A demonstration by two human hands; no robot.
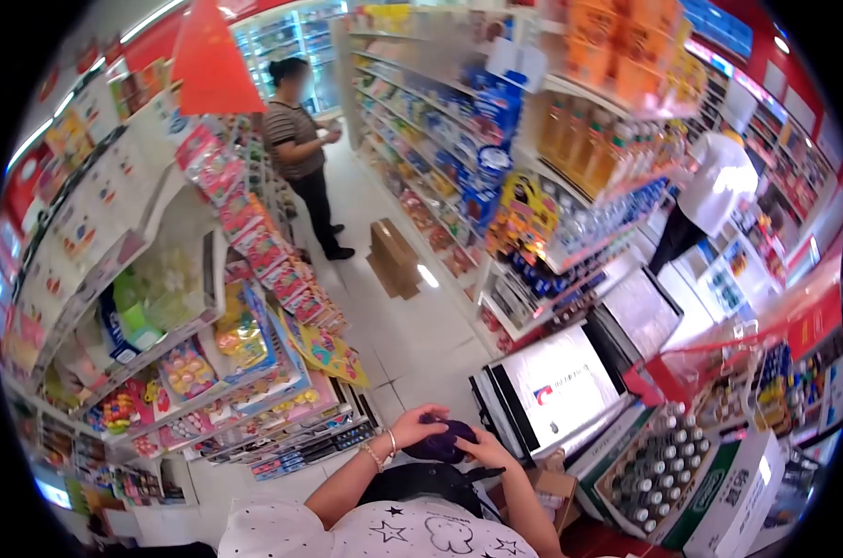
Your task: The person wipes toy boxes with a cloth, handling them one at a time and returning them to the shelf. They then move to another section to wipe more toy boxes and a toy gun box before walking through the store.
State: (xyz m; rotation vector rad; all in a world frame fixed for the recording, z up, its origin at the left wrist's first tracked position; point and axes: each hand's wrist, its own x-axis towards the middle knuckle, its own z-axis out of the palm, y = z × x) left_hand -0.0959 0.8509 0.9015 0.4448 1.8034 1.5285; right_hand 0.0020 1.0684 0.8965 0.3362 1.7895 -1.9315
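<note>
Low in the head view, just in front of my body, a dark purple rounded thing (438, 443) is held between both hands; its exact kind I cannot make out. My left hand (414, 428), with a bracelet at the wrist, curls over its left side. On the other side, the fingers of my right hand (483, 448) press against it. A black bag (426, 485) rests at my waist, right below the hands.
Toy shelves (207, 372) stand on the left. A white-topped freezer (566, 386) and a box of bottles (659, 465) are at the right. Flattened cardboard (394, 259) lies on the aisle floor near a standing person (301, 139). Another person (715, 181) bends by the right shelves.
</note>
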